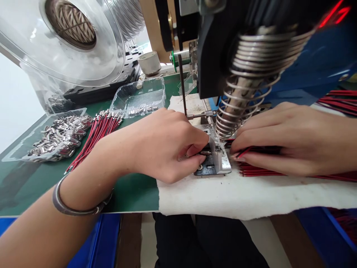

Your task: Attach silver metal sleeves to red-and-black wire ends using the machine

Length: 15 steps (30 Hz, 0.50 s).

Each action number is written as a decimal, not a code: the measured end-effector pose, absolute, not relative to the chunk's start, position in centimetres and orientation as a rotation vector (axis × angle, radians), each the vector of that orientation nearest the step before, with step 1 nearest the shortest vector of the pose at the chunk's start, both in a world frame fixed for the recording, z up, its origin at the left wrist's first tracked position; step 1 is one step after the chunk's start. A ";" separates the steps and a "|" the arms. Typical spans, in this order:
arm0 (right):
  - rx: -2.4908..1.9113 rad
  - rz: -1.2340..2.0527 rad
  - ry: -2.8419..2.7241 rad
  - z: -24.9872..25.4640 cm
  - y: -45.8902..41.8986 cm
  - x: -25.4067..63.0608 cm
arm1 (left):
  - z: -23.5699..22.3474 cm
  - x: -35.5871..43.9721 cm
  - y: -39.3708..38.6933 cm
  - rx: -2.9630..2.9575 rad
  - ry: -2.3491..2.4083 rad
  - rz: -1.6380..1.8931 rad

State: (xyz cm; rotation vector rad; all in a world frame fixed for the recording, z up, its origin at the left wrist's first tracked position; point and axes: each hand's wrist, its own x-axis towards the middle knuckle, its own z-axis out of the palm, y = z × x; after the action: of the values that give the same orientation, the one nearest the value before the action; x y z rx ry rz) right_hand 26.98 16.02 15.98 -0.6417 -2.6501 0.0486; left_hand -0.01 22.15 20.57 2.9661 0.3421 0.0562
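Metal fixture: the metal fixture [223, 160] sits on the white cloth [200, 199] over the table [134, 193], and the clock directions here count from it
Left hand: the left hand [167, 145] lies at 9 o'clock, fingers curled with the tips at the fixture's edge; a slim metal piece [205, 153] shows beside them, though whether they pinch it cannot be told
Right hand: the right hand [287, 136] is at 3 o'clock, thumb and fingers closed on a red and black wire [245, 151], just above the wire bundle [259, 170] on the cloth
Good handling: a light pinch close to the wire's end, level with the fixture, would likely keep it straight; both hands probably do best clear of the rod inside the coil spring [237, 89] at 1 o'clock, which could be hot
Parts around: finished-looking wires [95, 136] and a tray of metal sleeves [60, 134] toward 9 o'clock, a clear tray [145, 97] at 10, a green-rimmed spool [182, 57] at 11
Writing: no brand or label can be read; the red glowing display [334, 15] toward 2 o'clock is cut off and illegible
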 end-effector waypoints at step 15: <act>-0.692 -0.023 -2.619 15.9 15.9 26.9 | 20.5 -0.2 22.2 2.963 0.345 0.059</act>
State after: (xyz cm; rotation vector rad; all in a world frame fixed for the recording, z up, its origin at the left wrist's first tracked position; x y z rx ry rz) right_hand 26.86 15.90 15.87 -0.6921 -2.6195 -0.0227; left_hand -0.16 22.21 20.51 2.9626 0.3445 0.0593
